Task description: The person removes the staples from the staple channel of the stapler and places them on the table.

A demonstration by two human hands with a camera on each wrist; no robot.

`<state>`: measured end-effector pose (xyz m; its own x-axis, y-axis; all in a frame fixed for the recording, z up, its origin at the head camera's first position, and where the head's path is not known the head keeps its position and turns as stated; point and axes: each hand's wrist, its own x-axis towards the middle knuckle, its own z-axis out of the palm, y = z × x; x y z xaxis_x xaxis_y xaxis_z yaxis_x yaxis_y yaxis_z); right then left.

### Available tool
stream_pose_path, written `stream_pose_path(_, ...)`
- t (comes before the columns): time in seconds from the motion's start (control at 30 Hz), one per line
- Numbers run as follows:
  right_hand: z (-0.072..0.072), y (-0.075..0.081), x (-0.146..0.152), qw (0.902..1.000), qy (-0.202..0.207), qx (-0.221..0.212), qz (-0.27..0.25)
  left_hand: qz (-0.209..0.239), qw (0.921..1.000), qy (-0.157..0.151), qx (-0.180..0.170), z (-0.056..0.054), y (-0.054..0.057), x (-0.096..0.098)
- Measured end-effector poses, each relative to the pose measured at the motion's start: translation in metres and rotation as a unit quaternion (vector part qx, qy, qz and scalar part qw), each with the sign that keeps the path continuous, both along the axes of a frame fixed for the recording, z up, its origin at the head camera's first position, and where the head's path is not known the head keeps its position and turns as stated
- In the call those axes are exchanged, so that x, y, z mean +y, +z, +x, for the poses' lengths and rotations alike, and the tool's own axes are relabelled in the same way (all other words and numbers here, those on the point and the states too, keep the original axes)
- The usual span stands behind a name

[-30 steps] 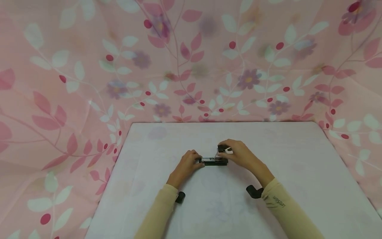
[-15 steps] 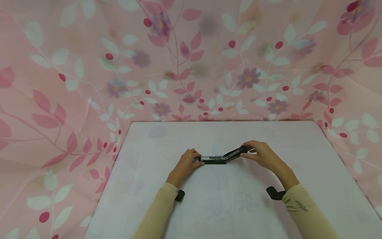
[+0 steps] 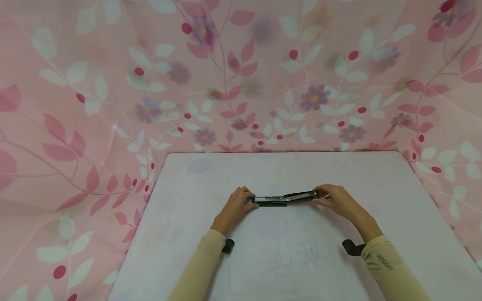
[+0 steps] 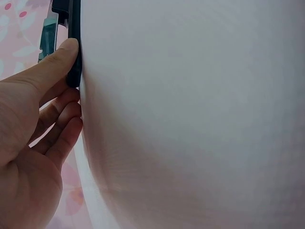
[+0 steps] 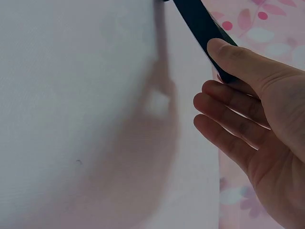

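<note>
A black stapler [image 3: 272, 204] lies on the white-covered table, swung wide so its top arm [image 3: 301, 196] slants out to the right, slightly raised. My left hand [image 3: 236, 207] pinches the left end of the base between thumb and fingers. In the left wrist view the thumb [image 4: 62, 59] presses the side of the dark base. My right hand [image 3: 337, 200] pinches the free end of the top arm. The right wrist view has the thumb [image 5: 233, 57] on that black arm [image 5: 200, 28], held off the table above its shadow; the other fingers are loosely bent.
White cloth covers the table [image 3: 271, 251]. A pink floral curtain [image 3: 241, 75] hangs behind and along both sides. A tiny staple-like bit [image 5: 79, 161] lies on the cloth in the right wrist view. Black wrist mounts [image 3: 353, 248] stick out by the sleeves.
My right hand has swung the stapler's top arm up, over to the right and then down, nearly level with the base. My left hand has stayed on the base.
</note>
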<state>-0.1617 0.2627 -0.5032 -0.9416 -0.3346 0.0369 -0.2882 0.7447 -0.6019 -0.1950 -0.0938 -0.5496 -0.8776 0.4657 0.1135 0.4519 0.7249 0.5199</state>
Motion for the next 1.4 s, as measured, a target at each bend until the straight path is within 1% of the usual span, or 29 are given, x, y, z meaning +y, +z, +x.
stream_pose_path(0.13,0.000,-0.004,0.002,1.0000,-0.001,-0.004,-0.005,-0.001,1.0000,0.002,0.000,-0.001,-0.002,0.000)
stream_pose_path(0.3,0.000,-0.006,0.003,1.0000,0.000,-0.002,-0.006,0.000,1.0000,0.001,-0.001,-0.001,-0.003,0.000)
stream_pose_path(0.5,-0.002,-0.006,0.003,1.0000,-0.001,0.001,0.000,-0.003,0.9999,-0.001,0.012,-0.004,-0.004,0.000)
stream_pose_path(0.63,-0.001,-0.002,0.003,0.9999,-0.001,0.001,0.014,0.000,0.9999,-0.003,0.011,-0.004,-0.004,0.001)
stream_pose_path(0.77,0.000,0.008,-0.003,0.9982,-0.007,0.018,0.056,0.008,0.9999,-0.005,0.003,-0.004,-0.005,0.001)
stream_pose_path(0.83,-0.001,0.015,-0.011,0.9960,-0.012,0.042,0.077,0.005,1.0000,-0.002,0.002,-0.004,-0.006,0.000)
stream_pose_path(0.93,-0.003,0.024,-0.028,0.9926,-0.021,0.077,0.092,-0.001,1.0000,0.004,0.001,-0.005,-0.008,-0.002)
stream_pose_path(1.07,-0.007,0.028,-0.055,0.9869,-0.009,0.121,0.107,0.003,1.0000,0.000,-0.003,-0.007,-0.008,-0.002)
stream_pose_path(1.13,-0.008,0.025,-0.068,0.9829,0.010,0.144,0.114,0.007,1.0000,-0.004,-0.004,-0.007,-0.007,-0.001)
stream_pose_path(1.2,-0.008,0.020,-0.083,0.9802,0.026,0.153,0.123,0.010,0.9999,-0.006,-0.004,-0.007,-0.007,0.000)
stream_pose_path(1.3,-0.006,0.008,-0.105,0.9788,0.047,0.149,0.132,0.008,1.0000,-0.004,-0.003,-0.006,-0.006,0.001)
stream_pose_path(1.4,-0.005,-0.001,-0.124,0.9784,0.057,0.139,0.142,0.003,1.0000,0.001,-0.001,-0.005,-0.006,0.000)
